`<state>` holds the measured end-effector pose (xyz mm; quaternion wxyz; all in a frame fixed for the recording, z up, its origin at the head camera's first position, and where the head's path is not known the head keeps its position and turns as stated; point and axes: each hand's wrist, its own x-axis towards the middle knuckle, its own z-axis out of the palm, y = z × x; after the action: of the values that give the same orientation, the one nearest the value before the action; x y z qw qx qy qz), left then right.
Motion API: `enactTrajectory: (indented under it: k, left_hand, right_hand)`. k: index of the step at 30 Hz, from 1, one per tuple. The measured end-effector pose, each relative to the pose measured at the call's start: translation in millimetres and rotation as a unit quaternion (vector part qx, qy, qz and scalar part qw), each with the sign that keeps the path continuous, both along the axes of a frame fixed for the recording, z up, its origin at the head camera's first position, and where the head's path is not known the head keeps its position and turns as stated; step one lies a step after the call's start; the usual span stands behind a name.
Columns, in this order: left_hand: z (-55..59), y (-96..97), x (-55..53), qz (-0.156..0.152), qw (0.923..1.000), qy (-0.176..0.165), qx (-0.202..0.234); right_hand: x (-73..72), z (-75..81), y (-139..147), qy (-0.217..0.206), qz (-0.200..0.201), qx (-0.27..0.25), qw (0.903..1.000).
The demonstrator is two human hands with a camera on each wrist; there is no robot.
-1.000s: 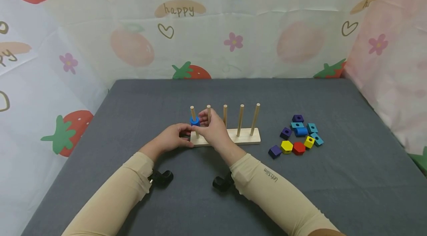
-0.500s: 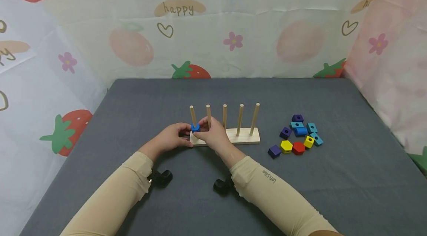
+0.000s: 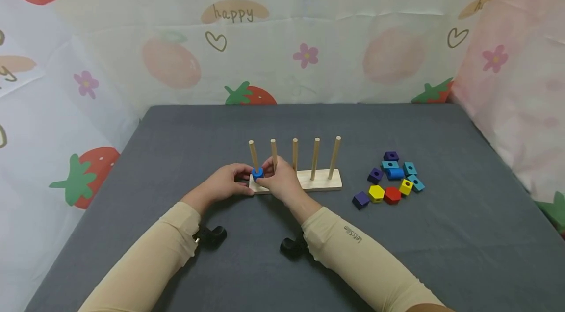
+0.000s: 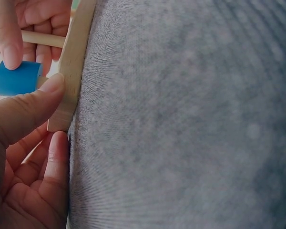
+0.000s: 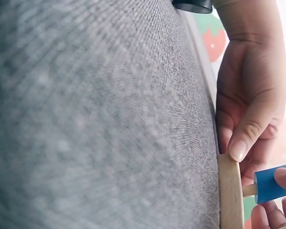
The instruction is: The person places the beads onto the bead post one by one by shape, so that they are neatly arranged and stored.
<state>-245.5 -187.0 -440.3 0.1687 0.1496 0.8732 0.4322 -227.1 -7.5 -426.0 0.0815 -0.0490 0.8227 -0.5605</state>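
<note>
A blue cylinder bead is threaded on the leftmost peg of a pale wooden peg board. My right hand pinches this bead low on the peg; its thumb presses the bead's side in both wrist views. A short length of bare peg shows between bead and base in the right wrist view. At the board's left end, my left hand holds the base, thumb on its edge. Part of the base is hidden behind my right hand.
To the right of the board lies a loose group of wooden beads: purple cubes, yellow pieces, a red hexagon, light-blue blocks and a blue cylinder. Grey cloth covers the table; a printed curtain stands behind.
The blue cylinder bead has slid down the leftmost peg toward the base, my right hand lowering with it. My left hand stays at the board's end.
</note>
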Motion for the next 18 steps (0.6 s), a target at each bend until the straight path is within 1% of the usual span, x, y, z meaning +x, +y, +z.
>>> enactTrajectory:
  k: [9, 18]
  left_hand:
    - [-1.0, -0.5, -0.8, 0.001, 1.0000, -0.002, 0.005]
    - [-3.7, 0.5, -3.5, -0.007, 0.9999, 0.000, 0.009]
  right_hand:
    - [-0.5, -0.7, 0.4, 0.000, 0.009, 0.015, 0.9998]
    - [-1.1, 1.0, 2.4, -0.014, 0.015, -0.006, 0.9998]
